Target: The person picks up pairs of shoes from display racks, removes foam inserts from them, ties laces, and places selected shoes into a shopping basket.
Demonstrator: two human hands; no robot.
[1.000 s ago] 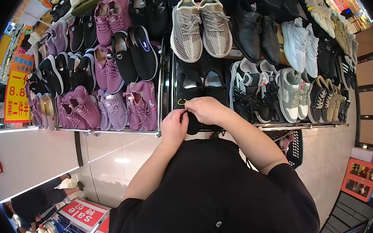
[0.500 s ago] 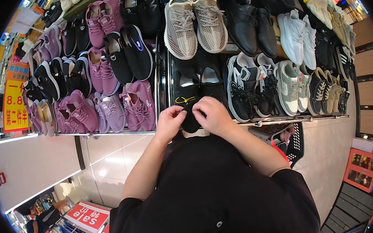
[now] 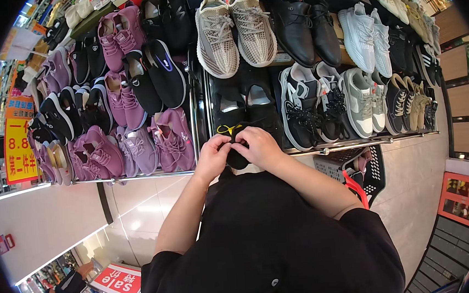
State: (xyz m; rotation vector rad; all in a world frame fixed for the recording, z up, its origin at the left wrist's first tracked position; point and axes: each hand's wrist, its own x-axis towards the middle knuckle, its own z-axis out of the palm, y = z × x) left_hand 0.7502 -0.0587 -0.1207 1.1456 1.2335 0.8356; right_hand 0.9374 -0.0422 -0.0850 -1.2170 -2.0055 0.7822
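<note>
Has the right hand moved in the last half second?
Yes: judged against the black-and-white sneakers displayed beside it, the right hand has shifted slightly left, narrowing the gap to the left hand.

The black shoe (image 3: 238, 159) between the person's hands has a bright yellow string (image 3: 227, 129) against its dark upper. Past it I see beige mesh sneakers (image 3: 218, 43) with a darker striped patch low on the side, then all-black leather shoes (image 3: 294, 29). Over on the left rack, the lace-up trainers (image 3: 174, 146) are dusty mauve. A yellow price sign (image 3: 18, 147) carries red characters; the sale sign (image 3: 119, 281) shows white lettering on red. The person's shirt (image 3: 272, 237) is plain black.
</note>
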